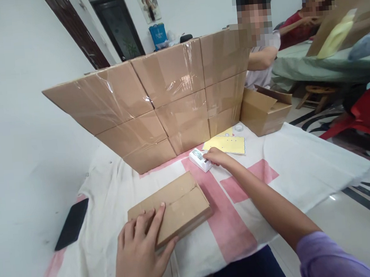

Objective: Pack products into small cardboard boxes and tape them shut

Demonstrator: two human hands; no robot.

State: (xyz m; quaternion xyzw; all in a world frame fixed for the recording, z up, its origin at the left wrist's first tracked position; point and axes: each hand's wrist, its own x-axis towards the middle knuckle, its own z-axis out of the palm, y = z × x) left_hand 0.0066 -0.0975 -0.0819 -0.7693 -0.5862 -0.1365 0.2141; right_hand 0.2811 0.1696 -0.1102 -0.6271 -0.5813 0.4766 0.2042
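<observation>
A flat, closed cardboard box (180, 200) lies on the cloth in front of me. My left hand (143, 233) grips its near left side, fingers spread over the top and thumb along the near face. Farther off, a small white tape dispenser (197, 159) with a roll in it sits on the table. The closed fingers of my right hand (216, 156) are on its right end. Whether a strip of tape is pinched there is too small to tell.
A wall of stacked, taped cardboard boxes (177, 88) stands behind. Yellow sheets (227, 144), a tape roll (239, 128) and an open carton (264, 111) are at the right. A black flat object (71, 224) lies left. One person sits behind the boxes, another at a farther table.
</observation>
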